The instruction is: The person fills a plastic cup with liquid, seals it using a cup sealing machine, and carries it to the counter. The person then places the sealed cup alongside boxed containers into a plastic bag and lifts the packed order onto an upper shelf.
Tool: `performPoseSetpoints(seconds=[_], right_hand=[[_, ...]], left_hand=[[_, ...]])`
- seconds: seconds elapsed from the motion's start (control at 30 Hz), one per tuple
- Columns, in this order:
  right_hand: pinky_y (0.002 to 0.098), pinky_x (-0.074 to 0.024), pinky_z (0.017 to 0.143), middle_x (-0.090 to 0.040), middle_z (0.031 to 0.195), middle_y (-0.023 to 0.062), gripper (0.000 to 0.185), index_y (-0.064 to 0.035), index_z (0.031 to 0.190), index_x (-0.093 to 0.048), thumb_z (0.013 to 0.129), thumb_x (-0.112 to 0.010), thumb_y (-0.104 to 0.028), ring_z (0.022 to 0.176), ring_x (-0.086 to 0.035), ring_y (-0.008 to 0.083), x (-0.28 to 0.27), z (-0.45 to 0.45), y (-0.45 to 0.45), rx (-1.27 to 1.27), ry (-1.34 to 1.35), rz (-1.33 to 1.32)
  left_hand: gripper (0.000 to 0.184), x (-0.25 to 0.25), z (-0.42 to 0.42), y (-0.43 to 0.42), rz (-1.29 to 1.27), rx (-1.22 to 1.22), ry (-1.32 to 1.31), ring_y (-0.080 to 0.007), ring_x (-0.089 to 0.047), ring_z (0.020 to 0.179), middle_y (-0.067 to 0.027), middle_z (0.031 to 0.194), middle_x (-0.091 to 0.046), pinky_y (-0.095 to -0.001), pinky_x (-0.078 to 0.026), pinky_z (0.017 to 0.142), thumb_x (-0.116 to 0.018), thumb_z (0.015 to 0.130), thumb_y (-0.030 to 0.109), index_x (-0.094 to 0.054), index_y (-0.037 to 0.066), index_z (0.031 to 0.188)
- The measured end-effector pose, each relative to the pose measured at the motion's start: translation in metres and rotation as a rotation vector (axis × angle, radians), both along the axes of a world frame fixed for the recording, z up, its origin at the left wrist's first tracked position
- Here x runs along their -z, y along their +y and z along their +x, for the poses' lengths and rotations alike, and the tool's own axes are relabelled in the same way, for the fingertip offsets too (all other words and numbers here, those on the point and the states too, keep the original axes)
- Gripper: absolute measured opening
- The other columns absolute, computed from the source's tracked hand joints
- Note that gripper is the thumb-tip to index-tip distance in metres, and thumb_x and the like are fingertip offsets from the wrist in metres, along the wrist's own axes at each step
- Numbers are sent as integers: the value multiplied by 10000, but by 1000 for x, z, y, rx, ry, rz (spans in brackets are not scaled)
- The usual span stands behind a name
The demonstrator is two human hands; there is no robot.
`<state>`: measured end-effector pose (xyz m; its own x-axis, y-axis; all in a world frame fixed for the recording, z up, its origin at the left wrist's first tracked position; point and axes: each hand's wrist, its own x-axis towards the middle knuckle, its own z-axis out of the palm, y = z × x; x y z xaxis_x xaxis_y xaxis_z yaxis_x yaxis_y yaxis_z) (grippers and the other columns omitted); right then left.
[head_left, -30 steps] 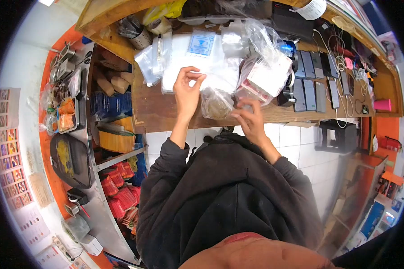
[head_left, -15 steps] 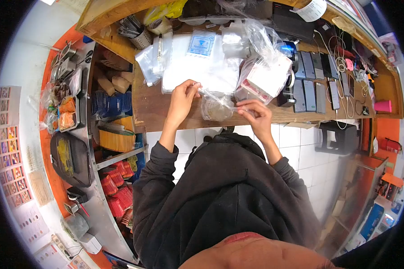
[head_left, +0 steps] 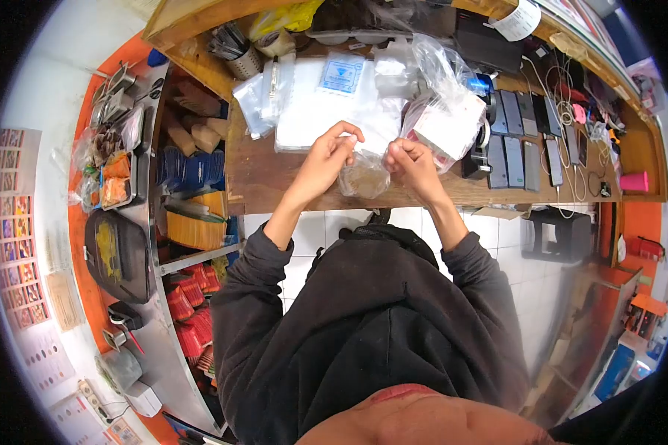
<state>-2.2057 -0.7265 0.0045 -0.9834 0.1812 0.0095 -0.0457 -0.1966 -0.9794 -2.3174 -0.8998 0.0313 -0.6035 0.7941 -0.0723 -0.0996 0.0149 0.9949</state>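
A clear plastic bag (head_left: pixel 364 179) with something brownish inside sits near the front edge of the wooden table (head_left: pixel 267 178). My left hand (head_left: pixel 330 159) is at its upper left, thumb and forefinger pinched on the bag's thin top edge. On the other side, my right hand (head_left: pixel 414 165) has its fingers closed on the bag's upper right part. Behind them lies a stack of white plastic sheets (head_left: pixel 304 111) with a blue-printed packet (head_left: pixel 340 73) on top. A white box in clear plastic (head_left: pixel 449 127) stands right of the stack.
A black tape dispenser (head_left: pixel 476 159) stands beside rows of phones (head_left: pixel 514 162) and tangled white cables (head_left: pixel 564 111). Metal cup with pens (head_left: pixel 243 63) at the back left. Shelves with red packets (head_left: pixel 193 326) stand at the left. A pink cup (head_left: pixel 634 182) is far right.
Both hands have come closer together over the bag and the fingers of my right hand have curled in. The whole view has shifted slightly.
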Motion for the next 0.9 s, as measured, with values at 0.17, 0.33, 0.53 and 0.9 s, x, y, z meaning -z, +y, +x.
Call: performPoseSetpoints(seconds=[0.17, 0.33, 0.53, 0.9], right_hand=[[262, -450, 690, -565, 860, 25, 251, -13, 1152, -605, 944, -489, -92, 758, -527, 96, -17, 6, -5, -142, 35, -486], [292, -457, 793, -539, 1029, 102, 349, -26, 1256, -537, 915, -465, -7, 900, -571, 178, -55, 19, -15, 52, 84, 528], [321, -462, 803, -610, 982, 152, 373, -24, 1186, -577, 828, -639, -112, 897, -593, 297, -76, 14, 38, 79, -63, 498], [460, -451, 822, -582, 1133, 165, 493, -50, 1111, -565, 710, -697, -303, 987, -578, 384, -43, -91, 182, 850, -190, 1267]], left_hand=[[352, -32, 20, 1, -21, -13, 59, -65, -507, 760, -6, 841, -511, -212, -387, 676, -523, 932, 99, -411, 89, 1266], [525, -37, 47, 17, -66, -236, 463, -178, -602, 861, -105, 955, -592, -294, -451, 782, -636, 847, 82, -373, 99, 1301], [420, -26, 52, 13, -84, -201, 338, -94, -551, 887, -50, 840, -586, -258, -417, 775, -599, 865, 47, -417, 56, 1243], [298, -58, 48, 5, -975, -104, 1426, -288, -623, 709, -156, 696, -627, -346, -390, 806, -571, 719, -24, -507, -55, 1009]])
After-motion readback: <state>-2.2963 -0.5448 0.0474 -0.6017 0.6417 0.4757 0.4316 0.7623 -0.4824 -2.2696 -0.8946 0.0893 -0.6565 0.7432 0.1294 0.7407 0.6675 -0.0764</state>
